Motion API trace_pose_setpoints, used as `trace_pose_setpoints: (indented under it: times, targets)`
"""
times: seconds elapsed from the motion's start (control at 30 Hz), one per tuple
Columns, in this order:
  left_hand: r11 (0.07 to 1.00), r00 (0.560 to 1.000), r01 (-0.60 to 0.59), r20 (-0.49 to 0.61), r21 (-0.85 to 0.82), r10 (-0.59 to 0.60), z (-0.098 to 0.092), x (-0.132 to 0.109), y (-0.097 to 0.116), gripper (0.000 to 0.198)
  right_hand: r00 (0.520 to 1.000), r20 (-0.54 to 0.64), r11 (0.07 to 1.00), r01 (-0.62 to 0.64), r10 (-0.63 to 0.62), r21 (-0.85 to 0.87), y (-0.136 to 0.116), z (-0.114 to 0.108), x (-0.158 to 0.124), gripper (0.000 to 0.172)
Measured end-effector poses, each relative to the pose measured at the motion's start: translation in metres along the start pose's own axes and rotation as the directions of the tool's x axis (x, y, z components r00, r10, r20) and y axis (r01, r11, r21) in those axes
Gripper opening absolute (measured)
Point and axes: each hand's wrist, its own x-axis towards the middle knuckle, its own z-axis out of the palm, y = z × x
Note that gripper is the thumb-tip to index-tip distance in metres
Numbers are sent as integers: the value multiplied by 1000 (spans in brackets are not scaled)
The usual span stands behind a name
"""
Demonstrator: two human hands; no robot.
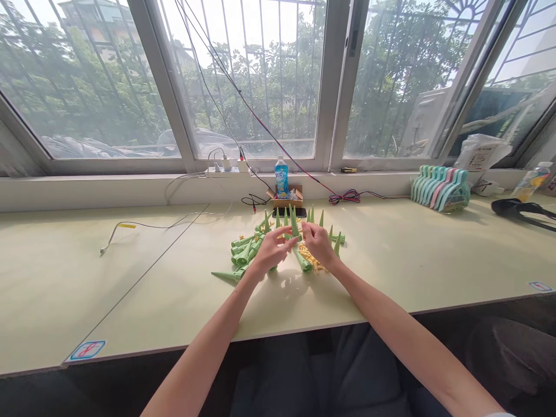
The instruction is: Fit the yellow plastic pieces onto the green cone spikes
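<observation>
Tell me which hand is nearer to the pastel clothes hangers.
Right. The right hand is left of the pastel clothes hangers and closer to the table's front edge; the left hand is farther left.

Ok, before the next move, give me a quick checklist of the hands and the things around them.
1. Left hand has the green cone: ok, fingers at its lower part, tip up.
2. Right hand holds a piece: cannot tell, its fingertips are closed beside the cone but too small to read.
3. Yellow pieces close by: ok, piled under and beside the right hand.
4. Green pieces at the left in neat order: not ok, they lie jumbled.
5. White cable clear of both hands: ok, well off to the left.
6. Blue bottle upright: ok.
</observation>
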Motion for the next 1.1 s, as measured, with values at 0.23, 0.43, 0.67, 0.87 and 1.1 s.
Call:
trace_pose_setpoints:
  times: [0.23, 0.43, 0.67, 0.87, 1.1]
  targets:
    - [974, 974, -192, -95, 120, 204, 3, 10, -22, 38, 999, 3, 999, -32, 32, 8, 2, 1, 1, 48]
    - [987, 979, -111, -161, 118, 129, 4, 10, -18, 42, 999, -37, 1000, 6, -6, -7, -1, 1, 0, 46]
    - [982, 989, 55, -123, -179, -78, 4, 6, -5, 45, 998, -21, 998, 61, -61, -30, -5, 0, -3, 43]
    - [954, 990, 107, -56, -282, -128, 2, 4, -1, 44, 993, 70, 995, 95, -94, -24, -2, 2, -4, 41]
    - [959, 994, 80, -55, -271, -98, 4, 2, 1, 44, 994, 66, 996, 88, -86, -24, 0, 2, -4, 42]
